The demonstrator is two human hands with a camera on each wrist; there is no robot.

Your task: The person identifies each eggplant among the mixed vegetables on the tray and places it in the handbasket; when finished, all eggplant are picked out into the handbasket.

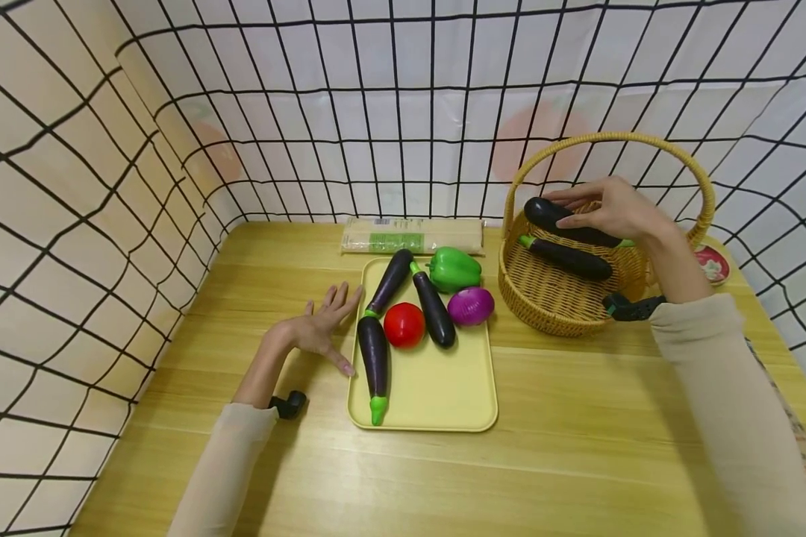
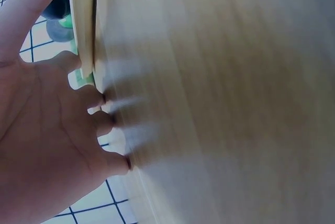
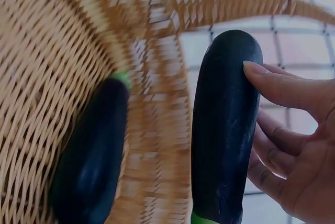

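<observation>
My right hand [image 1: 607, 209] grips a dark eggplant [image 3: 222, 124] between thumb and fingers, above the wicker basket [image 1: 544, 317]. A second eggplant [image 1: 571, 259] lies inside that basket. With its fingers spread, my left hand [image 1: 319, 328] rests by the left edge of the yellow tray [image 1: 436, 395], holding nothing; its fingertips meet the tabletop in the left wrist view. On the tray are several eggplants, one of them an eggplant [image 1: 374, 358] along the left side, plus a red tomato [image 1: 404, 326], a green bell pepper [image 1: 454, 270] and a purple onion [image 1: 471, 306] at the right rim.
Behind the tray lies a clear packet [image 1: 413, 236] with a green label. The basket's tall arched handle [image 1: 611, 137] rises over its opening. A red-patterned round item [image 1: 713, 265] sits right of the basket. Grid-patterned cloth [image 1: 430, 112] hangs around the wooden table [image 1: 544, 447].
</observation>
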